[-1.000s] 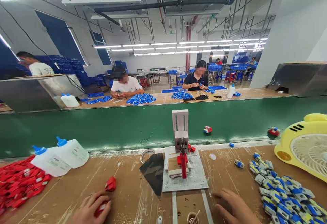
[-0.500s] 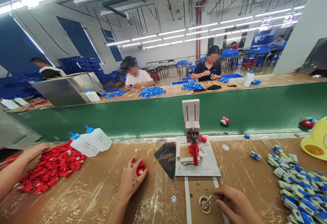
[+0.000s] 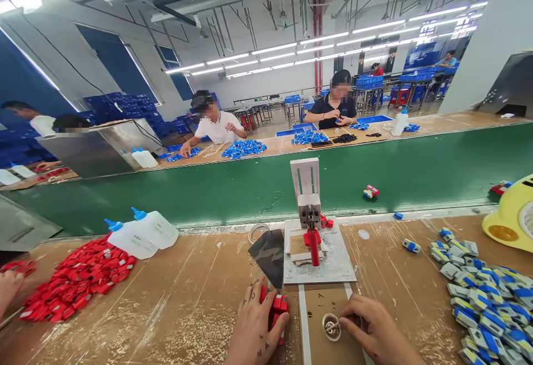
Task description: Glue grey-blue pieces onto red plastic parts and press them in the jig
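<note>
My left hand (image 3: pixel 257 323) is curled over several red plastic pieces (image 3: pixel 280 305) on the brown table, left of the white strip. The palm and fingers hide part of them. My right hand (image 3: pixel 375 323) has thumb and forefinger closed on the end of a small pale stick (image 3: pixel 335 329). That stick rests in a small round cup (image 3: pixel 326 336) with whitish contents. Just beyond both hands stands a toggle clamp press (image 3: pixel 310 209) with a red handle, on a white base plate (image 3: pixel 343 268). Red pieces lie by the clamp.
A heap of red pieces (image 3: pixel 83 276) and two white bottles (image 3: pixel 144 237) with blue caps lie left. A co-worker's hand (image 3: pixel 9 293) is at the left edge. Grey-and-blue parts (image 3: pixel 491 304) pile up right, near a yellow object (image 3: pixel 510 218). A dark sheet (image 3: pixel 268 256) lies beside the clamp. A green belt (image 3: pixel 233 190) runs behind.
My left hand has brought the red pieces rightward, closer to the cup. My right hand has closed on the stick, which now leans lower. The co-worker's hand has drawn back from the red heap.
</note>
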Action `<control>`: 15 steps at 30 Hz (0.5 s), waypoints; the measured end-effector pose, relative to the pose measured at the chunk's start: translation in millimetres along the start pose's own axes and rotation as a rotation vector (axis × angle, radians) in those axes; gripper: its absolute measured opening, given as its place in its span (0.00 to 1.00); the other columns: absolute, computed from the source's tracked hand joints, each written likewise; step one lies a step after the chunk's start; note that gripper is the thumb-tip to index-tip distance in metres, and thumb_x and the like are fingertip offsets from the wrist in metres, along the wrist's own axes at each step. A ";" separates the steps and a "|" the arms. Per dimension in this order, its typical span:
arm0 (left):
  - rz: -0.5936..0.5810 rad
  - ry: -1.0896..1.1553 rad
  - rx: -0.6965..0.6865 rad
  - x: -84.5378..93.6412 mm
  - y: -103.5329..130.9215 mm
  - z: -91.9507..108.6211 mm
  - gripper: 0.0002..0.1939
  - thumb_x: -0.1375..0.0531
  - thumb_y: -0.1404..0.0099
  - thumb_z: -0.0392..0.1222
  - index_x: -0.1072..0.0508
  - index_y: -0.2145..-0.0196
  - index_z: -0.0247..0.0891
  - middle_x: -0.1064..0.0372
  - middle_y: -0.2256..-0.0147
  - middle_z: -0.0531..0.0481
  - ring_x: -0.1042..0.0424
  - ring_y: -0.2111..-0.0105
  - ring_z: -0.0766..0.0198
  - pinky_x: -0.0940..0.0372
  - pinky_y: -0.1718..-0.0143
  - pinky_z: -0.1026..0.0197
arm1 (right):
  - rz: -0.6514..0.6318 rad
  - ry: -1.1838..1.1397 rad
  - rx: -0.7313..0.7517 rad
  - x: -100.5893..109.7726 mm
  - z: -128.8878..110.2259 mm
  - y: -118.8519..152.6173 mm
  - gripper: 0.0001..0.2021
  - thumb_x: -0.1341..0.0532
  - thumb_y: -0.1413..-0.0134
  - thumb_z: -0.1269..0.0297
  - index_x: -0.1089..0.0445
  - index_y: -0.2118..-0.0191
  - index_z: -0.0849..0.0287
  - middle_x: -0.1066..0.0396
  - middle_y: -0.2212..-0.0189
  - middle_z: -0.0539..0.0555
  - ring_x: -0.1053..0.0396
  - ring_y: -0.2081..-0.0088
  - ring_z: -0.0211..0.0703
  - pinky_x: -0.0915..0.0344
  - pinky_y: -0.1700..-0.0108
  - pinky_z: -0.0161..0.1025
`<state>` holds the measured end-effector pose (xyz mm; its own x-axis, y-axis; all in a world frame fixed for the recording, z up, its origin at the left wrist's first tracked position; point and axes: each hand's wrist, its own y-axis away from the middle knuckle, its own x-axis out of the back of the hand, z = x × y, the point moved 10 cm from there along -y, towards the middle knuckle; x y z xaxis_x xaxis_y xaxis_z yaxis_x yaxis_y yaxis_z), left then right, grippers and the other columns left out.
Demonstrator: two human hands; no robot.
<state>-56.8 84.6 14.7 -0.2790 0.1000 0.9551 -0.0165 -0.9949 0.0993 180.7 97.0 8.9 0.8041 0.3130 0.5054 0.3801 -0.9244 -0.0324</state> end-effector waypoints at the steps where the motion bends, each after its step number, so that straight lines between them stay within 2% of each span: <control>1: 0.010 -0.037 -0.007 4.4 -2.1 4.7 0.18 0.40 0.37 0.42 0.19 0.50 0.40 0.30 0.40 0.34 0.35 0.38 0.36 0.37 0.40 0.37 | -0.013 0.007 -0.004 -0.9 -0.3 0.1 0.15 0.40 0.38 0.54 0.21 0.70 0.55 0.25 0.72 0.55 0.30 0.69 0.49 0.36 0.65 0.40; 3: 0.080 -0.070 -0.054 13.5 -6.2 14.0 0.13 0.38 0.40 0.38 0.18 0.58 0.40 0.25 0.45 0.36 0.31 0.43 0.38 0.35 0.43 0.39 | -0.037 0.021 -0.014 -2.0 -1.1 0.4 0.14 0.40 0.38 0.55 0.21 0.70 0.55 0.25 0.72 0.55 0.30 0.69 0.49 0.36 0.65 0.40; 5: 0.169 -0.002 -0.135 21.5 -8.7 20.1 0.09 0.36 0.43 0.36 0.18 0.64 0.41 0.21 0.54 0.39 0.27 0.48 0.41 0.32 0.46 0.41 | -0.038 0.024 -0.017 -0.5 -2.8 0.9 0.14 0.40 0.38 0.57 0.22 0.71 0.55 0.25 0.72 0.54 0.30 0.69 0.48 0.36 0.65 0.39; 8: 0.243 0.321 -0.226 30.3 -8.4 16.0 0.06 0.34 0.42 0.39 0.19 0.66 0.42 0.19 0.61 0.42 0.23 0.56 0.44 0.28 0.52 0.45 | -0.034 0.021 0.009 3.3 -8.1 1.9 0.13 0.40 0.38 0.57 0.22 0.71 0.54 0.26 0.72 0.53 0.31 0.69 0.47 0.36 0.65 0.38; 10: 0.250 0.663 -0.179 30.5 -6.2 4.8 0.08 0.32 0.42 0.45 0.19 0.64 0.44 0.18 0.60 0.44 0.21 0.60 0.49 0.25 0.57 0.51 | -0.024 0.040 0.022 7.7 -11.1 2.7 0.14 0.40 0.37 0.56 0.23 0.71 0.54 0.27 0.73 0.53 0.31 0.70 0.47 0.36 0.65 0.38; 12: 0.261 1.046 -0.043 21.8 -1.3 -6.1 0.13 0.29 0.44 0.51 0.21 0.64 0.44 0.19 0.66 0.49 0.22 0.69 0.56 0.25 0.67 0.59 | -0.004 0.075 0.016 13.8 -11.8 3.4 0.15 0.42 0.38 0.56 0.24 0.72 0.55 0.28 0.74 0.53 0.32 0.71 0.46 0.37 0.66 0.38; 15: 0.247 1.506 0.105 -1.2 8.7 1.8 0.21 0.23 0.52 0.56 0.23 0.67 0.42 0.27 0.77 0.57 0.36 0.84 0.72 0.37 0.82 0.72 | 0.039 0.098 -0.011 24.4 -9.2 4.3 0.16 0.43 0.39 0.55 0.25 0.73 0.56 0.28 0.75 0.53 0.33 0.72 0.46 0.37 0.67 0.39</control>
<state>-54.9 75.8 14.9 -0.9508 -0.2323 -0.2053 0.2233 -0.9725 0.0663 197.8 98.6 29.1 0.7698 0.2541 0.5855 0.3435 -0.9381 -0.0445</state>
